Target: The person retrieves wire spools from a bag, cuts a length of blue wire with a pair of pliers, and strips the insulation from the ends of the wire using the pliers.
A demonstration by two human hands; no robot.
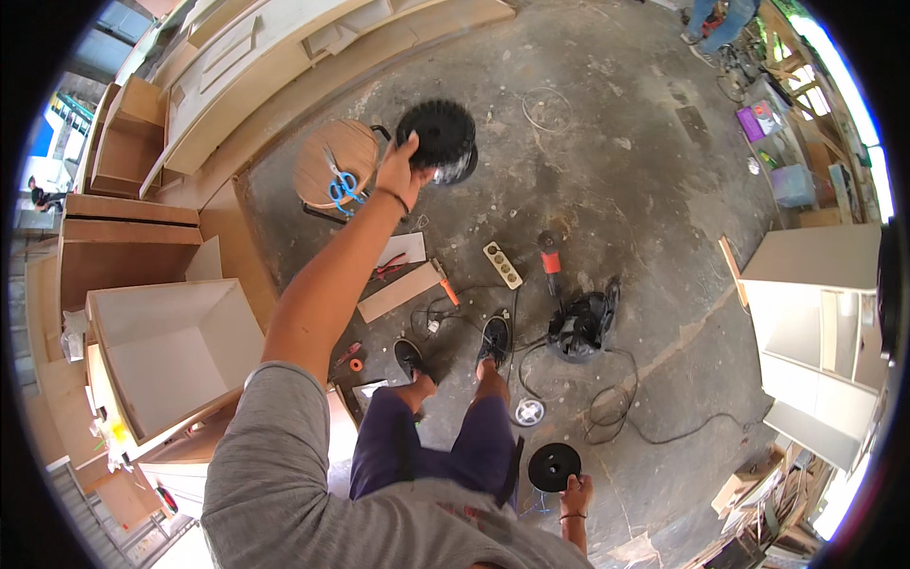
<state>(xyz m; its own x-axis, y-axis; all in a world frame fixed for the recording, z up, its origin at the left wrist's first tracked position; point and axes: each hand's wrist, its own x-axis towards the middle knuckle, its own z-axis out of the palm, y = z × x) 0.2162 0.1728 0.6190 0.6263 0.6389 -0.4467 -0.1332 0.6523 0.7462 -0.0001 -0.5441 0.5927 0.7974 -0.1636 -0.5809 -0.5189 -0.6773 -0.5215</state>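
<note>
My left hand (403, 169) is stretched out ahead, its fingers closed on the edge of a black round part with a ribbed rim (436, 131). Just beyond and below it shows another dark round thing (461, 168), mostly hidden; I cannot tell whether they touch. Low on my right side, my right hand (576, 495) pinches the edge of a flat black disc (554, 467) with a hole in its middle. Beside the left hand stands a stool with a round wooden seat (315, 156), and blue-handled scissors (343, 185) lie on it.
By my feet lie a power strip (502, 265), a red and black power tool (550, 258), red-handled pliers (391, 268) and a wooden board (400, 291). A black machine (580, 327) trails a looping cord. Wooden cabinets (171, 351) line the left; a white cabinet (806, 318) stands right.
</note>
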